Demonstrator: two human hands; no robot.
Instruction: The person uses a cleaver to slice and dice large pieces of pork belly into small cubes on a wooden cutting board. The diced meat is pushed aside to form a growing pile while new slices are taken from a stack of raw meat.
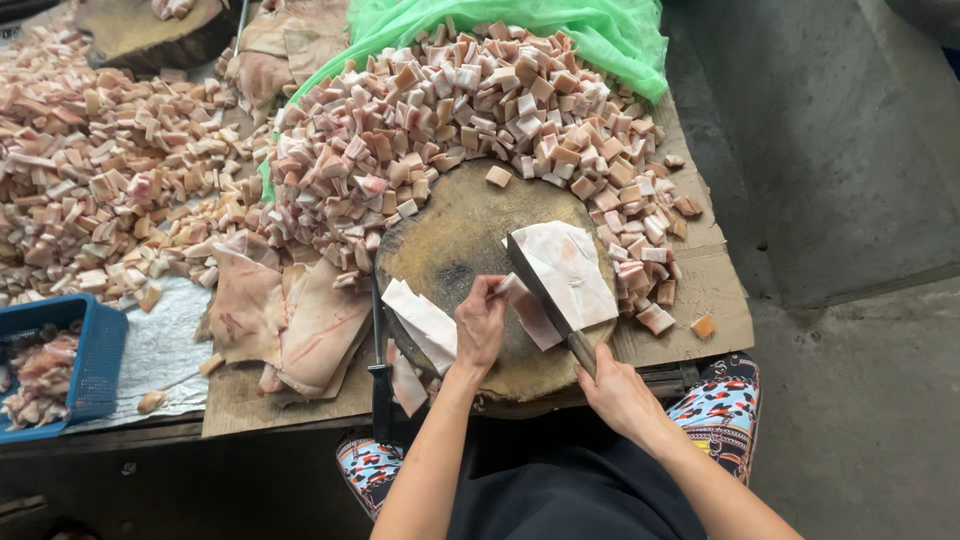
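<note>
On the round chopping block [450,235], the left hand [480,325] pinches the end of a pale strip of pork skin [533,315]. The right hand [615,390] is closed around the handle of a cleaver [545,290], whose blade rests on the strip beside a wider slab [570,270]. A heap of diced pieces [450,110] covers the table [715,290] behind the block.

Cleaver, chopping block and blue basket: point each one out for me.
cleaver [565,272], head view: on the flat of the blade, which the right hand [617,392] holds by the handle.
chopping block [455,235], head view: on its bare round top.
blue basket [98,355], head view: on its right wall.
</note>
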